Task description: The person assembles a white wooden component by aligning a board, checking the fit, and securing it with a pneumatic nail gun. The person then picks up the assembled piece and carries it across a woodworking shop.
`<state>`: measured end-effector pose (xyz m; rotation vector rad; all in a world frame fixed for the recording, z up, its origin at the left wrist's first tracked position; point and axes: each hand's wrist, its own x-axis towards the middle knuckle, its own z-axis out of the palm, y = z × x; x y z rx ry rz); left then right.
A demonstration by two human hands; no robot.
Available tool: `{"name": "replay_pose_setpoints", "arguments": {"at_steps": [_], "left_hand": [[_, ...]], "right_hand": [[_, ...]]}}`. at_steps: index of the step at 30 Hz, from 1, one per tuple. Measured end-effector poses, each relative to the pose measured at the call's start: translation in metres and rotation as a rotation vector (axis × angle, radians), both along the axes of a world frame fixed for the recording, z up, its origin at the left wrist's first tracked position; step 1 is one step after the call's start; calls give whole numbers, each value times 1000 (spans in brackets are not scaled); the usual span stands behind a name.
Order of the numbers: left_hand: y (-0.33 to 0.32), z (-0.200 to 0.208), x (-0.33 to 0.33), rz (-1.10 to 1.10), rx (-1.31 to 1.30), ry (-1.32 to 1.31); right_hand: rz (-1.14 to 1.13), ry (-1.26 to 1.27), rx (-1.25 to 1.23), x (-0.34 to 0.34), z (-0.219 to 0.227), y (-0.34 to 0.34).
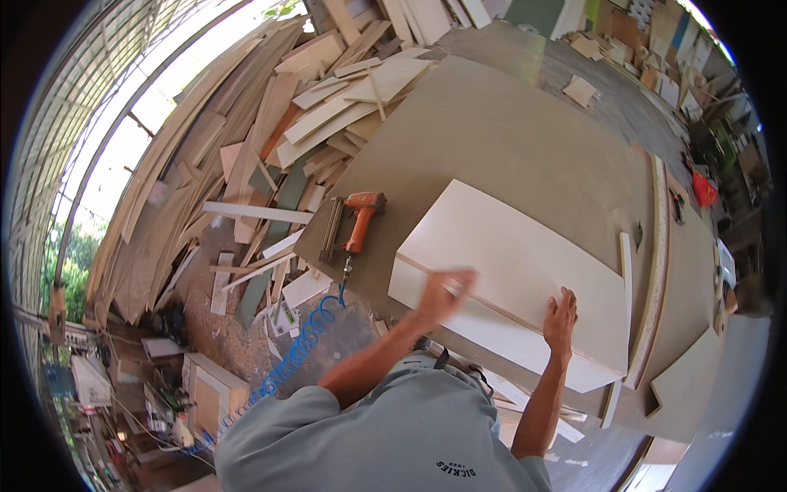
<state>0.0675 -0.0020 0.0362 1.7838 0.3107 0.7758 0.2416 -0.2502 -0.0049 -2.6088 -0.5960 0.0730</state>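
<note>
A white box-like panel piece (pixel 516 258) lies on the large brown board of the worktable (pixel 492 115), with a bare wood-coloured edge strip (pixel 500 310) along its near side. My left hand (pixel 444 297), blurred by motion, is closed over the piece near that strip. Something small and pale shows between its fingers, too smeared to name. Toward the right end of the piece, my right hand (pixel 561 322) rests against the top and near edge, its fingers stretched out. An orange nail gun (pixel 361 221) lies on the board to the left, apart from both hands.
A coiled blue air hose (pixel 307 340) runs from the nail gun down to the floor. Wood offcuts (pixel 328 115) are heaped at the left. Long narrow boards (pixel 652 271) lie to the right of the white piece. A wooden box (pixel 215 385) stands at lower left.
</note>
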Motion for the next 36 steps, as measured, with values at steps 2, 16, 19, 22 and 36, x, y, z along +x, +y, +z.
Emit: {"name": "replay_pose_setpoints", "arguments": {"at_steps": [2,16,19,22,36], "left_hand": [[74,-13,-13,407,100,-57],[237,-145,-58,521,341,1157],[241,-167,-89,574,377,964],[238,-170,-121,564,323,863],[93,54,-157,235,-417,327]], "right_hand": [[10,-13,-60,-5,3,4],[40,19,-230,-16,20,13],[49,49,-200,-15,23,17],[48,40,-195,-17,24,19],[397,-149,108,10,15,1]]}}
